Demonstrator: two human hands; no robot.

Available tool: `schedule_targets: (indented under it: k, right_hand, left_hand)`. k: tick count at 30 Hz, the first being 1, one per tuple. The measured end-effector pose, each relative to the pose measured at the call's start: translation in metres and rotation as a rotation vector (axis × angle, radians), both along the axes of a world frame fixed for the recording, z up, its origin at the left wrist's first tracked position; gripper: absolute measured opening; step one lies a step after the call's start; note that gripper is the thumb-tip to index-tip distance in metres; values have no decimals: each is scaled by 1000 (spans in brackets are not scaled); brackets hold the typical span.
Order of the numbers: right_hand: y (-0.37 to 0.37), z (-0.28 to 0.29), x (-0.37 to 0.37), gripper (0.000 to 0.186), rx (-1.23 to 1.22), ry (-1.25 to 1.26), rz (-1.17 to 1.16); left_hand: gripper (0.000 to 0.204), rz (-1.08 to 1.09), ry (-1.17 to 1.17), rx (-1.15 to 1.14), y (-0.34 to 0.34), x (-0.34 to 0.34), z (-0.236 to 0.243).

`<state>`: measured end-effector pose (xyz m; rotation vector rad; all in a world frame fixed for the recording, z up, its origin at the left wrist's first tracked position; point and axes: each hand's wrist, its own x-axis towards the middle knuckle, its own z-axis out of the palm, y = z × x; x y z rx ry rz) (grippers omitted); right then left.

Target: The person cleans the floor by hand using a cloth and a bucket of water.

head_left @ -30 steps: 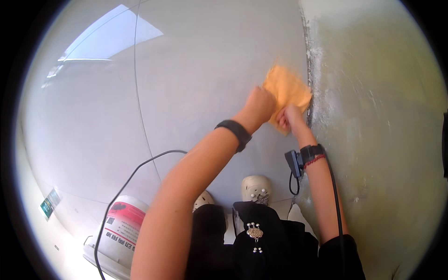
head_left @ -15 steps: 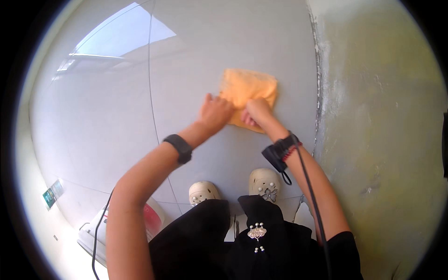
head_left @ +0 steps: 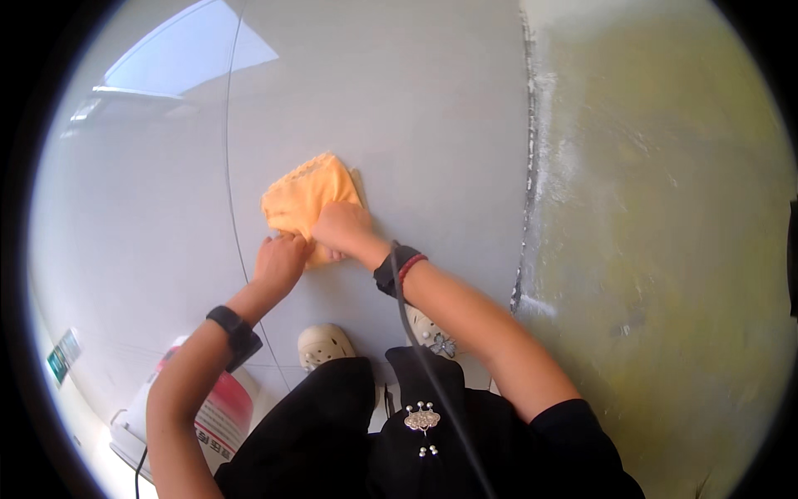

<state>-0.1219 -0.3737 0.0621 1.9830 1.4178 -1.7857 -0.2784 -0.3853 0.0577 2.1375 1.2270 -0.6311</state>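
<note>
An orange-yellow cleaning cloth (head_left: 309,193) lies bunched on the light grey tiled surface (head_left: 416,116), just right of a tile seam. My right hand (head_left: 342,229) presses on its right part, with the fingers curled into the fabric. My left hand (head_left: 281,262) grips the near left edge, its fingers closed on the cloth. Both hands sit close together. A dark band circles each wrist, and a red bracelet and a cable also show at the right one.
A worn greenish-yellow surface (head_left: 657,249) borders the tiles on the right along a rough, chipped seam (head_left: 529,166). Below stand my cream clogs (head_left: 324,345). A white container with a pink and white label (head_left: 224,407) is at the lower left, near a small green card (head_left: 62,358).
Both hands have swept the cloth leftward and slightly nearer across the tiles, away from the chipped seam. The view has shifted a little to the right.
</note>
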Motion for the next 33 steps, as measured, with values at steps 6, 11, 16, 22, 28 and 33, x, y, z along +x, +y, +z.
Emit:
schedule_targets:
  k: [6,11,16,22,28,33]
  right_hand:
    - [9,6,3,28,-124,47,-9]
    - [9,2,5,27,-165,69,-55]
    - [13,7,29,28,-196,201,-293]
    - [27,-20,92,27,-168,238,-554]
    - [-42,-21,165,29,-106,97,-888]
    - [-141,-20,189,33,-154,-57,-996]
  left_hand:
    - [15,-89,-82,92,9,5,5]
    - [18,-197,-91,74,18,15,8]
    - [13,-378,108,69,69,74,13]
    - [11,-290,28,239,91,115,4]
    - [15,-350,-34,212,29,201,4]
    - [16,-473,-218,1,-34,218,0]
